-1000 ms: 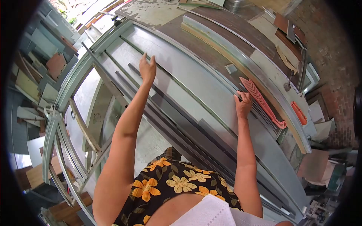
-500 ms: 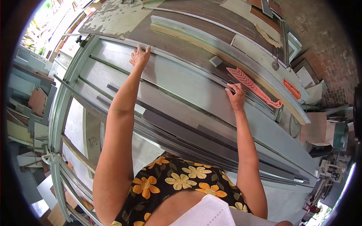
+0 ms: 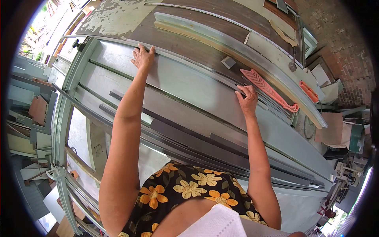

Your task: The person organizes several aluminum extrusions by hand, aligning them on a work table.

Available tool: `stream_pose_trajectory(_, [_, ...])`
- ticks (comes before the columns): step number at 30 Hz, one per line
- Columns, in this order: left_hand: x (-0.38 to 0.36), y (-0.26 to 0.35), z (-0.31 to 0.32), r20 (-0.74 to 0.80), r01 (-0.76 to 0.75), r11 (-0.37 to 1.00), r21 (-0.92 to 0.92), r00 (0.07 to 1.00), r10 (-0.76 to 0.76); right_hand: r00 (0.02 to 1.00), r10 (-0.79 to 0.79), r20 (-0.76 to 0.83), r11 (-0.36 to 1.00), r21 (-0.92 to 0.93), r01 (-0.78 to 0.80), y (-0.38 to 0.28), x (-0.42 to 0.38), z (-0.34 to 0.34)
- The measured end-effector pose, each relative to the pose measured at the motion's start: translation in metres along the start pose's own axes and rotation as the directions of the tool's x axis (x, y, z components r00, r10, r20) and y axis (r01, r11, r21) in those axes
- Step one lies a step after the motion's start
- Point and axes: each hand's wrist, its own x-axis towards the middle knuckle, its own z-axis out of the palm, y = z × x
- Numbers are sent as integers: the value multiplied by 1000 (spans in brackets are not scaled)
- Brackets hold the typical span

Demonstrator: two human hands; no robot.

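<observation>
My left hand (image 3: 143, 58) lies with fingers spread at the far edge of the grey metal sliding table (image 3: 185, 83), its fingertips on a long thin strip (image 3: 189, 59) along that edge. Further right, my right hand (image 3: 247, 100) has its fingers curled and thumb drawn in at the same edge, beside thin dark strips. What sits between its fingertips is hidden. Just beyond it lies a pink push stick (image 3: 268, 89) with a ridged face, and a small grey block (image 3: 228, 62) rests to its left.
Dark grey strips (image 3: 177, 136) lie lengthwise on the table's near side. Behind stands a long straight fence (image 3: 237, 47), with a measuring tape (image 3: 237, 25) beyond it. A second pink tool (image 3: 308, 91) is at the right. Panel offcuts (image 3: 37, 110) stack up at the left.
The view has shifted slightly. Both hands keep almost the same places on the far edge, and nothing else visibly moves.
</observation>
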Motion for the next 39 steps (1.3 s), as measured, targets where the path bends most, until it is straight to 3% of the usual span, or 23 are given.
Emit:
stream_pose_trajectory(12, [33,-12,-10,62,5,999,49,998,-8,999,50,-16,997,-50,-51,-33,12,18])
stream_pose_trajectory(15, [39,-18,-13,61,0,999,52,998,-3,994,-26,-102,999,28,29,-41,17,11])
stream_pose_trajectory(18, [52,-34,2,9,-26,999,18,1000,26,996,-34,-82,999,-9,34,-44,9,-2])
stream_pose_trajectory(26, [52,-33,-30,44,31,999,-31,999,-29,993,42,-106,984,-167,-59,-21,-33,-36])
stream_pose_trajectory(29, [58,-36,-31,46,30,998,-48,999,-28,985,145,-91,965,-206,-161,-7,-45,-44])
stream_pose_trajectory(33, [67,-43,-31,30,22,999,-36,999,-21,976,194,-104,968,-145,-207,5,-51,-41])
stream_pose_trajectory(36, [80,-50,-30,46,23,1000,-4,999,-23,956,288,-63,958,1,-288,0,-49,-31])
stream_pose_trajectory(39, [98,-63,-26,93,16,1000,-24,996,-14,959,277,-56,961,11,-277,0,-47,-21])
